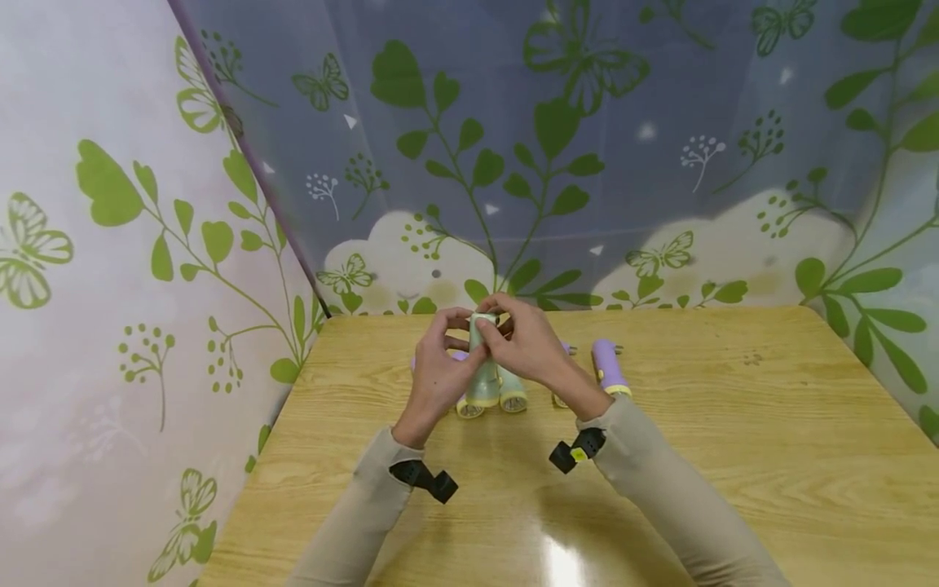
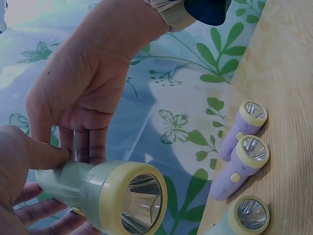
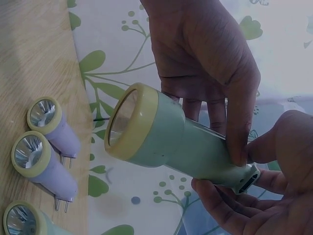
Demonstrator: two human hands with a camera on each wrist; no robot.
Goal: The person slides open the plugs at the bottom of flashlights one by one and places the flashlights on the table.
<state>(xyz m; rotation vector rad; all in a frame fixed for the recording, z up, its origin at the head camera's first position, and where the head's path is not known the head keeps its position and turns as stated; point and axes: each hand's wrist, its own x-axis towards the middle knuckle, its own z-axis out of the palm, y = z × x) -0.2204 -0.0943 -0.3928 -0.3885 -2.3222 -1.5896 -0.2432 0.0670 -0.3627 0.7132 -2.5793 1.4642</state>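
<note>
Both hands hold a pale green flashlight (image 1: 482, 390) with a yellow lens ring, above the table, its lens facing toward me. My left hand (image 1: 438, 371) grips the body, thumb along the near side. My right hand (image 1: 526, 338) pinches the narrow tail end with thumb and fingers. In the right wrist view, a dark slot (image 3: 248, 180) shows in that tail. Behind and beneath the hands lies another green flashlight (image 1: 513, 396). Purple flashlights rest on the table to either side, some partly hidden by the hands; one purple flashlight (image 1: 608, 367) lies right of my right wrist.
The wooden table (image 1: 734, 456) reaches back to a hanging cloth (image 1: 440, 187) printed with leaves and butterflies. A similar printed wall (image 1: 110, 269) stands on the left. Metal prongs (image 3: 61, 203) stick out from a purple flashlight's tail in the right wrist view.
</note>
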